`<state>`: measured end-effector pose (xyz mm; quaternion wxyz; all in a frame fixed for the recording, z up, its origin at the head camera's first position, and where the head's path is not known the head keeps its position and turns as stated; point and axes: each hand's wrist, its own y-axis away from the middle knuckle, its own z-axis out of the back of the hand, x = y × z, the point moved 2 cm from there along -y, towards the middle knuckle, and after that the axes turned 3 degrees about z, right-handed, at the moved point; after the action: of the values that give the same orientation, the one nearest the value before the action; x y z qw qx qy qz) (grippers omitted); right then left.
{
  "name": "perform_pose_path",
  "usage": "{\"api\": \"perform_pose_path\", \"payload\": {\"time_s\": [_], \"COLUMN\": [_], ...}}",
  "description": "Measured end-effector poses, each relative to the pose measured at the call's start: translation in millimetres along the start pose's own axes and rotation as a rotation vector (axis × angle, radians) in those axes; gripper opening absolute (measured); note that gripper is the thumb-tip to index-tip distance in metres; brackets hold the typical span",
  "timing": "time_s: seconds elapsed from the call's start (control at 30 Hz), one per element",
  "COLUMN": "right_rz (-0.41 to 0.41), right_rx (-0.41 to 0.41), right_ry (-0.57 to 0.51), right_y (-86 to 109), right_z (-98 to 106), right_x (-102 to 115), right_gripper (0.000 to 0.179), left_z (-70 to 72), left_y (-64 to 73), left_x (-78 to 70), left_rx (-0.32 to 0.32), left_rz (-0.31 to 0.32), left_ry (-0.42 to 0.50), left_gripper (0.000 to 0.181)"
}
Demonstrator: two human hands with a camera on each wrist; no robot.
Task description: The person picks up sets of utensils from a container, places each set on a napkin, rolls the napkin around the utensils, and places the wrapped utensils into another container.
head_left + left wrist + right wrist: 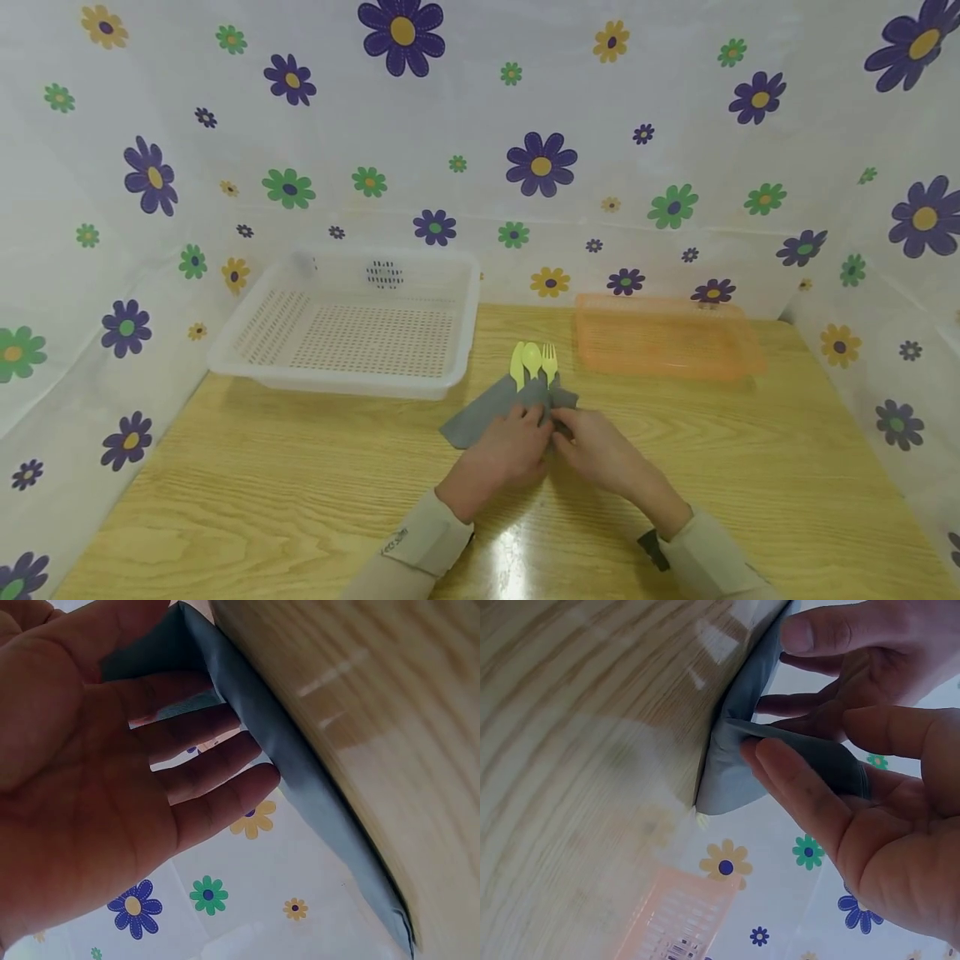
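A grey cloth napkin (478, 414) lies on the table, partly folded over a yellow-green plastic knife (517, 367), spoon (532, 358) and fork (550, 362). Their upper ends stick out at the far edge; their handles are hidden in the cloth. My left hand (508, 447) presses on the napkin with its fingertips, and in the left wrist view its fingers (206, 784) extend nearly straight to the cloth. At the napkin's right side, my right hand (600, 450) holds a raised flap (817, 754) between thumb and fingers.
A white perforated plastic basket (341, 385) stands at the back left. Toward the back right is a shallow orange basket (667, 364). Both rest on the wood-grain table (300, 492), with a flower-patterned sheet (465, 108) hanging behind and along the sides.
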<state>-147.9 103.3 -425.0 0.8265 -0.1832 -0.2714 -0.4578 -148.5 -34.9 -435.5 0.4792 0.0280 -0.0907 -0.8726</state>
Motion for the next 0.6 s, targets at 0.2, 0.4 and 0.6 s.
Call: {"api": "perform_pose_path", "payload": {"time_s": [0.2, 0.4, 0.6], "right_rz": [0.012, 0.077, 0.082], "right_rx": [0.053, 0.089, 0.092], "right_ry": [-0.114, -0.145, -0.182], "right_y": [1.0, 4.7, 6.5], "right_z": [-3.1, -3.3, -3.8], "right_x": [-2.6, -4.6, -7.6], "right_gripper": [0.051, 0.076, 0.091], "left_z": [3.6, 5.2, 5.8], "left_y": [-0.2, -1.2, -3.6], "left_x": [2.0, 2.7, 8.9], "left_rx": [0.065, 0.012, -0.095], "left_rz": [0.008, -0.011, 0.009], "left_ry": [0.061, 0.079, 0.175], "left_gripper": [0.06, 0.051, 0.046]}}
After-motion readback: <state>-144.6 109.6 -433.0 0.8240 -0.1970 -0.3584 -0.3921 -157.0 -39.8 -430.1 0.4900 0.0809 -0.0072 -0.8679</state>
